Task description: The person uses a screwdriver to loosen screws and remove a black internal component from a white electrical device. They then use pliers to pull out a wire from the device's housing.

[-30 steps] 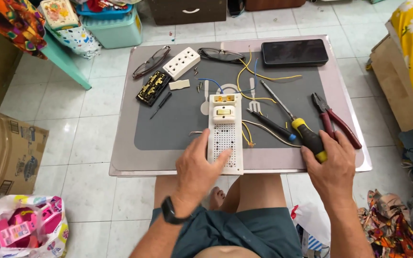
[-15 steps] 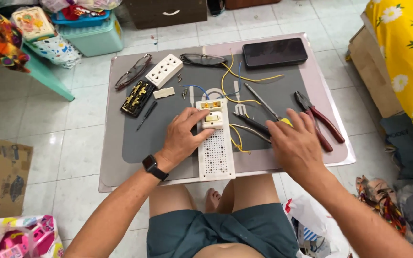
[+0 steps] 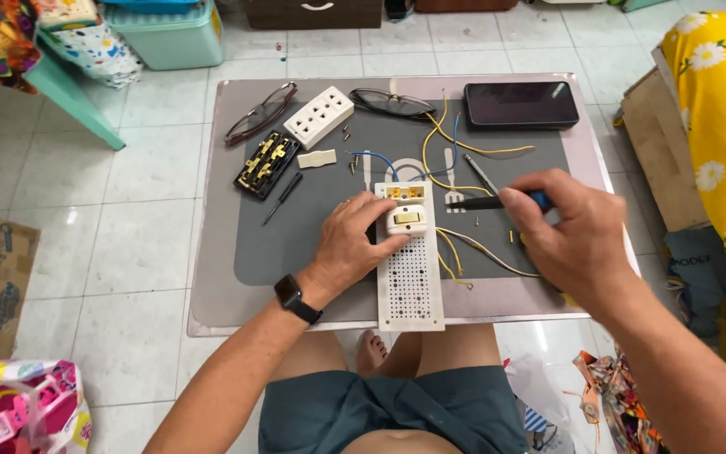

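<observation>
Left hand (image 3: 353, 238) pinches cream plastic switch (image 3: 406, 220) atop long white perforated board (image 3: 410, 273). Right hand (image 3: 577, 231), just right of it, grips dark-handled screwdriver (image 3: 485, 202), tip pointing toward switch.

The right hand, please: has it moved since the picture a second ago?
Yes. The right hand has lifted off the table's near edge and gone forward, now holding a screwdriver beside the perforated white board, between it and the black phone.
</observation>
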